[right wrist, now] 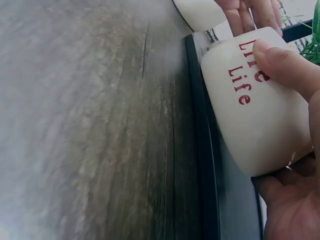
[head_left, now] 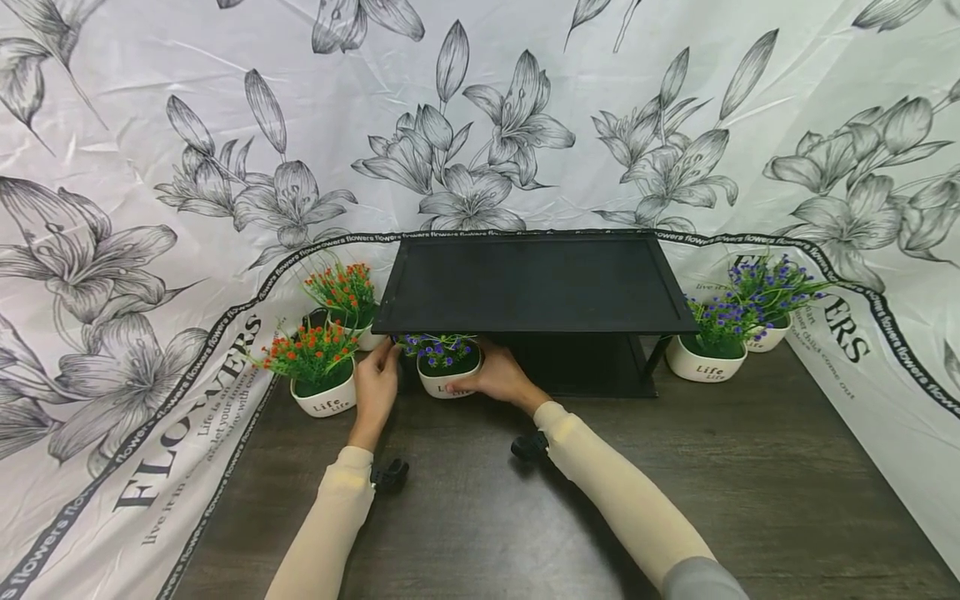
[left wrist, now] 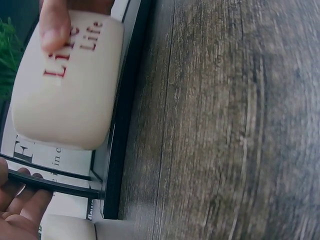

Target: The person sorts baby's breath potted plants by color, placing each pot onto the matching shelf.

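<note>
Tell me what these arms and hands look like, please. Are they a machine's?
No, they are a person's. The left hand and right hand are bare, without gloves. The left sleeve and right sleeve are long and cream-coloured, with grey fabric higher on the right arm. A small black device shows at the left wrist, a second black device at the right.
</note>
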